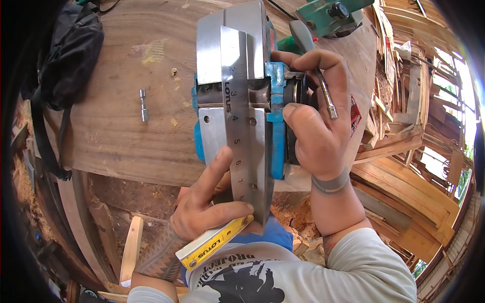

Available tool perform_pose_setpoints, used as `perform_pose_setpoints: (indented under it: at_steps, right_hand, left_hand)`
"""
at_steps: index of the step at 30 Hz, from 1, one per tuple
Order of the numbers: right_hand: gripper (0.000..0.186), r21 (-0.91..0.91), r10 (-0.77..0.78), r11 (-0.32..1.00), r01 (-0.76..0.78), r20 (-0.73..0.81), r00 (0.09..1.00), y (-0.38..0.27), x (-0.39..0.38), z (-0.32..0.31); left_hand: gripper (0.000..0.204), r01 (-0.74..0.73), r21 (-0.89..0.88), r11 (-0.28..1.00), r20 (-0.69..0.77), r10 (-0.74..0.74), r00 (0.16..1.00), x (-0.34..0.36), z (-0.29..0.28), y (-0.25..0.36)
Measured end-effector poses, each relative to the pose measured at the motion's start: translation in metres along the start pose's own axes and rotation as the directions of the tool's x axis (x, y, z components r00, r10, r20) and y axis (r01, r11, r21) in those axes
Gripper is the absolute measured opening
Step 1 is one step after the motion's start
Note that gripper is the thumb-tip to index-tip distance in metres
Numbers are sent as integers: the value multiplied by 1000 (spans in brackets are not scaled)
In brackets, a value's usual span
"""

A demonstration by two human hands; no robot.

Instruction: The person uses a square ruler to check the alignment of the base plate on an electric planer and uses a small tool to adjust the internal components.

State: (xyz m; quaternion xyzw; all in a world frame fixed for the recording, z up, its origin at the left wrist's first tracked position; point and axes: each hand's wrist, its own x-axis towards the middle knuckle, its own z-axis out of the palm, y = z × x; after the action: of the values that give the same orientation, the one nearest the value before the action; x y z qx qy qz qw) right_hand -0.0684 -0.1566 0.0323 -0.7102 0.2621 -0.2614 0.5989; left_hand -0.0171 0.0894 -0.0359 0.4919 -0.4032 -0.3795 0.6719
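Observation:
An upturned electric hand planer [212, 134] with a blue body and bare metal sole plates lies at the middle of the workbench. My left hand [204, 202] is closed round the yellow-and-silver stock of a try square [237, 131]. The square's steel blade lies lengthwise across both sole plates and the cutter gap, and my left index finger rests by its edge. My right hand [323, 116] grips the planer's right side near a dark round part, thumb against it. A grey-handled screwdriver-like tool [301, 36] with a steel shaft is tucked through the right fingers. Some right fingertips are hidden.
On the wooden bench [121, 146], a small steel socket [143, 105] lies left of the planer. A black bag [73, 55] hangs over the left edge. A green power tool [331, 15] stands at the far right. Timber planks [404, 192] are piled beyond the right edge.

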Motion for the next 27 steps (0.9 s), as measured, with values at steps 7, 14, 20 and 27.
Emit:
perform_pose_setpoints:
  at_steps: [7, 14, 20, 27]
  right_hand:
    - [58, -305, -47, 947, 99, 173, 984, -2, 2, -13]
    - [58, -255, -11, 966, 53, 163, 987, -1, 1, -12]
    - [58, -247, -11, 968, 49, 153, 988, -3, 1, -12]
    - [58, -250, -18, 967, 58, 159, 987, -2, 0, -12]
  left_hand:
    - [48, 141, -26, 990, 25, -141, 990, 0, -3, 3]
    - [42, -29, 25, 999, -34, 30, 999, 10, -1, -3]
    - [93, 257, -351, 900, 31, -263, 964, 16, 0, 1]
    - [45, 3, -191, 982, -18, -6, 1000, 21, 1, -2]
